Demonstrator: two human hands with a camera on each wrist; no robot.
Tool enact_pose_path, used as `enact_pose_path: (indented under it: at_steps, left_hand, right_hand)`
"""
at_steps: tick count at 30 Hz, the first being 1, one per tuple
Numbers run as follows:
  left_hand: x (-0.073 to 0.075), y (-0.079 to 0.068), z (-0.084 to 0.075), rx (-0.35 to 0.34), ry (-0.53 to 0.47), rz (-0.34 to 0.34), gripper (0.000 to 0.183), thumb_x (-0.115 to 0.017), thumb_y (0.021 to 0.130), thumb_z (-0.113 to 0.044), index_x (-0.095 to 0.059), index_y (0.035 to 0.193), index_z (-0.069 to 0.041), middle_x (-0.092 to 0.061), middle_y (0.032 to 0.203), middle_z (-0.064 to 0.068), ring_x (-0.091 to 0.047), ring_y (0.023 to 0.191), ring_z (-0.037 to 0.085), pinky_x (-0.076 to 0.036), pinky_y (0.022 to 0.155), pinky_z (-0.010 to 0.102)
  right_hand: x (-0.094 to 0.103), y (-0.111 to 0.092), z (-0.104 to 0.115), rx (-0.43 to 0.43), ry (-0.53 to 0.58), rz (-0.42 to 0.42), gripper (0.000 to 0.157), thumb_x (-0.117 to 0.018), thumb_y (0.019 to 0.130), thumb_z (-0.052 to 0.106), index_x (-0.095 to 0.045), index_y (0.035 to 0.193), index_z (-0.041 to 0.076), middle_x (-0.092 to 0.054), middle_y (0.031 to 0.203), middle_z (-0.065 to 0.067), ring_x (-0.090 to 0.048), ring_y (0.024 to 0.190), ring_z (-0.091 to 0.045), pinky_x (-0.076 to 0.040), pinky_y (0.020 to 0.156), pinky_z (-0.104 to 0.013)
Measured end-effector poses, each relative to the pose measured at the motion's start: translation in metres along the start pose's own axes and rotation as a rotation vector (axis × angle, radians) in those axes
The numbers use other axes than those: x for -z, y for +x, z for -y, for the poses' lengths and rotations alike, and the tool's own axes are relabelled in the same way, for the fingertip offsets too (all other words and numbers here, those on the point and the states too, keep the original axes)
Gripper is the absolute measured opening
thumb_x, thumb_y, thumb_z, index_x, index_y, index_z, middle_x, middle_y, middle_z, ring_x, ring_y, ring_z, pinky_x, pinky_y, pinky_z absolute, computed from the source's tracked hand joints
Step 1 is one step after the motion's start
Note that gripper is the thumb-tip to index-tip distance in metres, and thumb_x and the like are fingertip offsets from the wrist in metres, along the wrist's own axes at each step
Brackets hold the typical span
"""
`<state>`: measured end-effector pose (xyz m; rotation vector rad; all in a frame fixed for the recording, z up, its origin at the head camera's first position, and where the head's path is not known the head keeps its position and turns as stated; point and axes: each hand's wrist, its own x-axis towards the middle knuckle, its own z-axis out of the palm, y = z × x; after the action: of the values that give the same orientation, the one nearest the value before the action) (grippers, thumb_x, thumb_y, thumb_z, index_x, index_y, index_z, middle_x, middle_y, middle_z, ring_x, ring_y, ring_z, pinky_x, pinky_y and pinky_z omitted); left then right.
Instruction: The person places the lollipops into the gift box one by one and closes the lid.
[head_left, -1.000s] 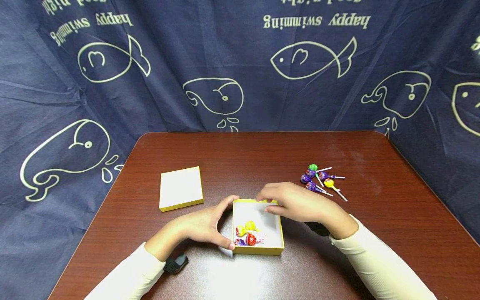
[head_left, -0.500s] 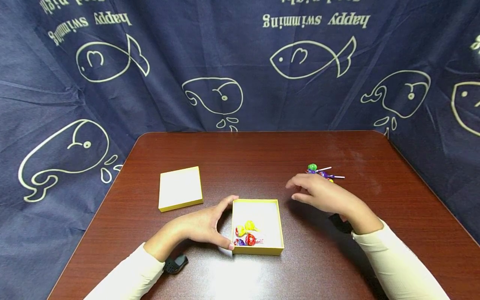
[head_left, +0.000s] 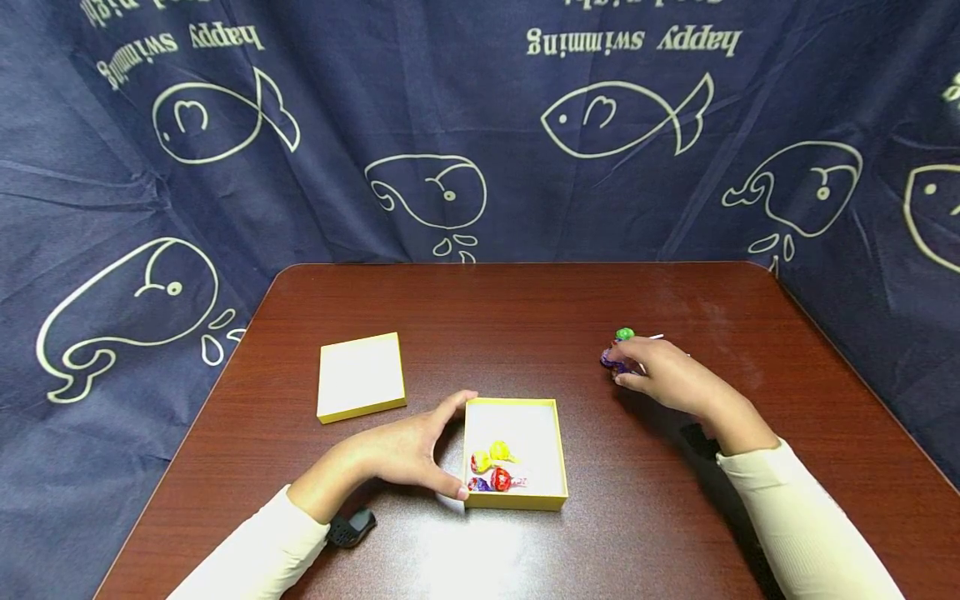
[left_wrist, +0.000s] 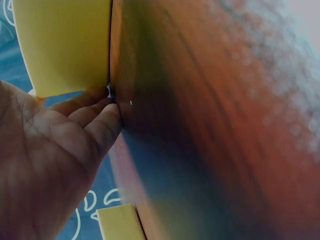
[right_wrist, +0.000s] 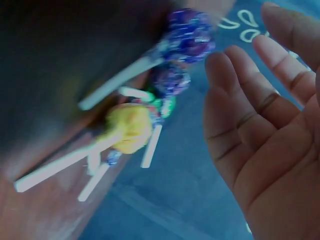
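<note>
My left hand (head_left: 408, 450) spans the left side of a shallow yellow box (head_left: 517, 502) with a white inside, thumb at its front left corner, a finger at the back left. In the box's front left part lie a yellow lollipop (head_left: 500, 451), a yellow-and-red one (head_left: 481, 461), a red one (head_left: 501, 478) and a purple one (head_left: 479, 484). Over the loose lollipops at the right hovers my right hand (head_left: 671, 379), fingers loosely bent and apart from them. The right wrist view shows purple lollipops (right_wrist: 190, 37), a yellow one (right_wrist: 131, 127) and a green one (right_wrist: 169, 106), blurred.
A second yellow-sided square tray or lid (head_left: 362, 379), white on top, lies back left of the box. The brown table (head_left: 510, 317) ends at a dark blue curtain (head_left: 495, 217) printed with fish and whales.
My right hand has left the space above the box and moved right to the loose lollipops, with nothing in it. The left hand and the box have stayed in place.
</note>
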<state>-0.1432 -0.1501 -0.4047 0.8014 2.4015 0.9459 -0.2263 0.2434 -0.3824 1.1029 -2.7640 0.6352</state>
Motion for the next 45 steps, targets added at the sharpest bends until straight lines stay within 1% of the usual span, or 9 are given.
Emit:
enact_pose_path:
  at_steps: [4,11,15,19,26,33,39,41,45]
  left_hand:
    - [0.0,0.0,0.0,-0.003,0.005,-0.001,0.122,-0.087,0.067,-0.052,-0.01,0.158,-0.023,-0.037,0.151,0.006,-0.039,0.135,0.018,-0.03,0.113,0.043]
    - [0.0,0.001,0.0,-0.009,0.009,-0.01,0.122,-0.088,0.067,-0.05,-0.012,0.157,-0.022,-0.039,0.149,0.005,-0.042,0.132,0.017,-0.031,0.112,0.041]
    - [0.0,0.001,0.001,-0.006,0.004,-0.01,0.122,-0.088,0.067,-0.05,-0.011,0.158,-0.022,-0.039,0.149,0.005,-0.042,0.132,0.018,-0.031,0.112,0.042]
    - [0.0,0.0,0.001,0.003,0.004,-0.011,0.122,-0.088,0.067,-0.051,-0.011,0.158,-0.022,-0.039,0.149,0.005,-0.042,0.132,0.018,-0.031,0.112,0.042]
    - [0.0,0.0,0.001,0.0,0.01,-0.006,0.122,-0.087,0.067,-0.053,-0.011,0.158,-0.022,-0.038,0.15,0.004,-0.042,0.132,0.017,-0.032,0.112,0.041]
    - [0.001,0.0,0.0,0.007,0.019,-0.008,0.122,-0.087,0.067,-0.053,-0.011,0.158,-0.023,-0.039,0.149,0.006,-0.043,0.131,0.018,-0.032,0.112,0.042]
    - [0.0,0.0,0.0,0.003,0.019,-0.008,0.122,-0.087,0.067,-0.053,-0.011,0.157,-0.023,-0.04,0.149,0.006,-0.043,0.132,0.018,-0.031,0.112,0.042]
    - [0.0,0.001,0.001,0.002,0.02,-0.01,0.122,-0.087,0.067,-0.053,-0.011,0.157,-0.023,-0.04,0.148,0.006,-0.043,0.131,0.018,-0.032,0.112,0.042]
    - [0.0,0.001,0.001,0.002,0.021,-0.014,0.122,-0.088,0.066,-0.053,-0.011,0.157,-0.024,-0.041,0.148,0.005,-0.044,0.13,0.017,-0.032,0.111,0.042]
  right_hand:
    - [-0.004,-0.001,-0.009,-0.02,-0.002,-0.002,0.024,-0.077,0.081,-0.001,-0.07,0.104,0.002,-0.069,0.101,-0.007,-0.063,0.088,-0.022,-0.05,0.078,-0.043]
    - [-0.011,-0.003,-0.021,-0.026,-0.022,-0.01,0.022,-0.078,0.078,0.0,-0.07,0.098,0.005,-0.067,0.092,0.0,-0.058,0.084,-0.019,-0.047,0.074,-0.04]
    - [-0.012,-0.004,-0.022,-0.007,-0.036,-0.013,0.021,-0.078,0.077,-0.001,-0.067,0.093,0.006,-0.064,0.087,0.001,-0.058,0.081,-0.02,-0.046,0.072,-0.041]
    - [-0.015,-0.002,-0.021,0.014,-0.046,-0.028,0.022,-0.079,0.075,-0.003,-0.066,0.09,0.006,-0.061,0.083,0.0,-0.056,0.077,-0.02,-0.045,0.069,-0.04]
    - [-0.017,-0.002,-0.022,0.014,-0.045,-0.029,0.022,-0.079,0.075,-0.003,-0.064,0.087,0.008,-0.059,0.08,0.003,-0.054,0.075,-0.017,-0.043,0.067,-0.038]
    - [-0.01,0.001,-0.015,0.023,0.004,-0.05,0.022,-0.08,0.076,-0.001,-0.064,0.086,0.011,-0.055,0.076,0.009,-0.053,0.071,-0.014,-0.043,0.063,-0.032]
    - [-0.002,0.007,-0.001,0.04,0.051,-0.033,0.021,-0.077,0.079,-0.003,-0.068,0.095,0.009,-0.06,0.083,0.007,-0.057,0.075,-0.009,-0.048,0.066,-0.029]
    - [0.0,0.008,0.004,0.053,0.053,-0.027,0.02,-0.076,0.08,-0.003,-0.069,0.095,0.009,-0.06,0.084,0.007,-0.057,0.076,-0.009,-0.048,0.067,-0.029]
    - [0.004,0.01,0.015,0.067,0.056,-0.015,0.019,-0.076,0.083,-0.001,-0.07,0.094,0.012,-0.059,0.086,0.007,-0.056,0.078,-0.011,-0.048,0.068,-0.03]
